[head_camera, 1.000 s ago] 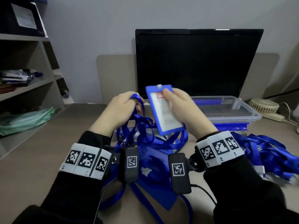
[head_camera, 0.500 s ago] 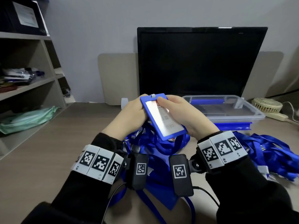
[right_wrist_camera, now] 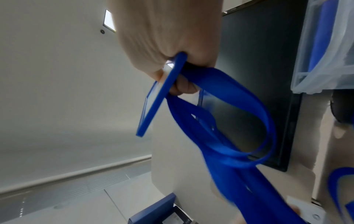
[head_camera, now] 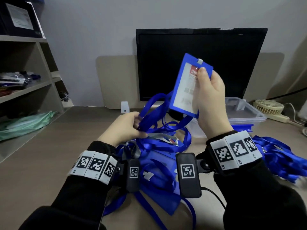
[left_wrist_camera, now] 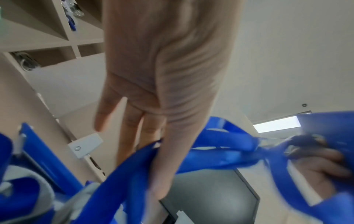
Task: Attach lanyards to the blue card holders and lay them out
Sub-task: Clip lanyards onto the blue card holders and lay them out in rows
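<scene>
My right hand (head_camera: 203, 77) holds a blue card holder (head_camera: 186, 87) upright in front of the monitor, thumb on its printed face. In the right wrist view the card holder (right_wrist_camera: 159, 97) shows edge-on in the grip, and a blue lanyard (right_wrist_camera: 239, 125) hangs looped beside and below it. Lower and to the left, my left hand (head_camera: 138, 126) pinches the looped lanyard (head_camera: 151, 112) above the table. The left wrist view shows the lanyard (left_wrist_camera: 216, 153) running between thumb and fingers (left_wrist_camera: 134, 130). Whether its clip sits in the holder's slot is hidden.
A tangle of blue lanyards and card holders (head_camera: 159, 185) lies on the table under my wrists, with more lanyards (head_camera: 282, 156) at the right. A black monitor (head_camera: 166, 60), a clear plastic box (head_camera: 247, 113) and a small fan (head_camera: 269, 106) stand behind. Shelves (head_camera: 25, 90) line the left side.
My right hand has lifted the card holder up and to the right, away from my left hand. My left hand has dropped lower and now holds the lanyard loops.
</scene>
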Demonstrator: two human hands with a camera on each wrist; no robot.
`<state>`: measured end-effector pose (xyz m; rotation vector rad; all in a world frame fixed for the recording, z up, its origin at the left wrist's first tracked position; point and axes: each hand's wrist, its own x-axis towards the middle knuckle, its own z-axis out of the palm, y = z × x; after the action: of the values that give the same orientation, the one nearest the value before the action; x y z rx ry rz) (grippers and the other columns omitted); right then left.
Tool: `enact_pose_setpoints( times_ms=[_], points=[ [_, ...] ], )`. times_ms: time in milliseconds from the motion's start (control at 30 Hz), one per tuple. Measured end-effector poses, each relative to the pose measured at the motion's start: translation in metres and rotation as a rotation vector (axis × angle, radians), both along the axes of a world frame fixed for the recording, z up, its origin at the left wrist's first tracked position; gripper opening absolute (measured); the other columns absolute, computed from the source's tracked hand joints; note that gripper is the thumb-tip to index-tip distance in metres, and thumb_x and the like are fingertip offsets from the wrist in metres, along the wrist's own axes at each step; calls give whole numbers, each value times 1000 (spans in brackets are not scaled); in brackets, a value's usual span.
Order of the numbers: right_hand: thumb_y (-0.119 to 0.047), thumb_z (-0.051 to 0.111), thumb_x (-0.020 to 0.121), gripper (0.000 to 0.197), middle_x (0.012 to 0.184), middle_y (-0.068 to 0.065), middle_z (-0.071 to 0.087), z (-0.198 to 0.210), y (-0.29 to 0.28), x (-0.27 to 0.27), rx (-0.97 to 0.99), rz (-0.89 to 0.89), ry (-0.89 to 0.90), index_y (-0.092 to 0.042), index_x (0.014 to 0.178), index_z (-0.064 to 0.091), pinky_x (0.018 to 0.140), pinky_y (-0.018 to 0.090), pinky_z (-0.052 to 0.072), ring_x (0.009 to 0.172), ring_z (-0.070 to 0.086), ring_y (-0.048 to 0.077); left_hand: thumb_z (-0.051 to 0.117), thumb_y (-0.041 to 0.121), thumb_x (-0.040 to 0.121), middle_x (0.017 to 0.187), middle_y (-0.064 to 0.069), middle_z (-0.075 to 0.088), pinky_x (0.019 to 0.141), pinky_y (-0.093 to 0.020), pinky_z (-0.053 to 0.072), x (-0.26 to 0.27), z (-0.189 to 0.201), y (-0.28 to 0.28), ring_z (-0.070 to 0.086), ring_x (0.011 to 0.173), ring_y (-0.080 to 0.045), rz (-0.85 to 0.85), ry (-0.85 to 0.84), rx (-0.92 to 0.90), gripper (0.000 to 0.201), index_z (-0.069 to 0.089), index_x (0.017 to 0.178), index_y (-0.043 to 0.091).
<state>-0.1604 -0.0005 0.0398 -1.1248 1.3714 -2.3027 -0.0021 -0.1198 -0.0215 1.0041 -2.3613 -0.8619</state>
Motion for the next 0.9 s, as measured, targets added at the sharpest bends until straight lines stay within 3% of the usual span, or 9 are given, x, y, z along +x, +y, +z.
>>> enact_pose_setpoints(
  times_ms=[133,267,367,433,600,667,767,833,900],
  points=[
    [-25,41,102,17,76,-10,61,12,15,-9,-139,-39,-53,-17,90,49,61,19,51,64,63,-2,84,12,64,82,2,70,64,-25,46,8,-12,-11,64,73,-13,38,-200,74,38,65,96,23],
    [-29,41,102,18,74,-11,62,13,19,-12,-49,28,-63,-17,93,51,60,21,54,65,65,2,79,17,72,84,3,68,62,-22,46,11,-10,-13,62,75,-11,67,-188,46,24,66,90,27],
    [-27,42,101,19,74,-9,64,8,12,-8,-15,68,-73,-18,89,53,63,25,54,64,65,4,75,18,74,91,6,69,72,-28,54,10,-1,-7,65,84,-12,14,-124,35,25,66,94,29],
    [-28,43,101,19,78,-6,65,7,8,-5,10,101,-60,-17,91,54,66,29,55,66,66,5,74,21,76,98,8,68,82,-25,53,8,8,-3,64,93,-7,-40,-92,-5,28,66,102,29],
    [-29,43,101,19,85,-2,64,3,5,2,46,155,-6,-13,98,53,70,33,55,71,66,8,69,23,83,106,12,68,84,-12,48,-6,30,24,63,100,-2,-190,109,-31,26,65,109,28],
    [-29,43,101,19,87,1,65,3,5,6,79,180,23,-13,98,53,69,32,56,74,67,11,64,23,86,105,13,69,85,-16,51,-14,33,34,63,99,0,-230,144,-25,26,64,111,28],
    [-28,43,101,19,86,2,65,2,5,10,143,242,60,-14,94,55,64,29,56,74,66,14,49,12,92,108,10,67,93,-35,50,-18,41,37,62,103,-8,-164,281,-101,24,59,111,22],
    [-27,44,100,18,87,3,66,-1,6,12,191,284,86,-16,93,56,64,29,57,75,67,15,42,11,95,109,7,65,89,-31,47,-13,49,35,61,103,-10,-69,435,-105,22,56,108,22],
    [-28,45,100,16,85,0,66,-5,4,13,261,298,121,-17,96,56,63,27,57,72,67,11,38,25,100,107,8,65,78,-26,44,-7,56,36,61,97,-9,-10,575,-50,19,56,105,24]
  ],
)
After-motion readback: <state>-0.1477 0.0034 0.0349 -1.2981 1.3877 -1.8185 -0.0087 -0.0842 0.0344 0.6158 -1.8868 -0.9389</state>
